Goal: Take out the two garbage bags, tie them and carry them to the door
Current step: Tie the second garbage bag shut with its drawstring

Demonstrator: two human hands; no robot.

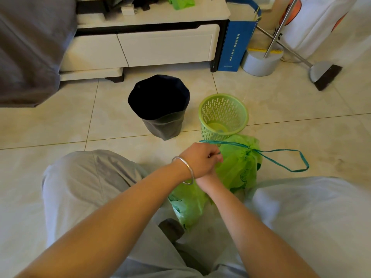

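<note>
Left hand [200, 160] on top, fingers curled tight, pinching the teal drawstring [224, 143] and drawing one loop taut out toward the green basket. The right hand [206, 180] is tucked underneath it, mostly hidden, so I cannot tell whether its grip is closed on the plastic or merely pressed against it. Wrists crossed, silver bangle [185, 169] on the left.

Outward from there: the green garbage bag [239, 167] sits on the floor between the person's knees, just in front of the crouch. Its neck is already gathered into a pucker, and the second drawstring loop lies slack on the tiles to the right. Thin, translucent plastic, crinkled, darker green print on its side, softly bulging.

Progress, by my reading: this bag is out, since the green basket [223, 115] touching its far side shows a bare bottom. The tying is under way, not finished. The black bin [160, 105] beside it, toward the cabinet [166, 47], still wears its dark liner, so the second bag looks untouched. Then both must go to the door, which is not in sight.
</note>
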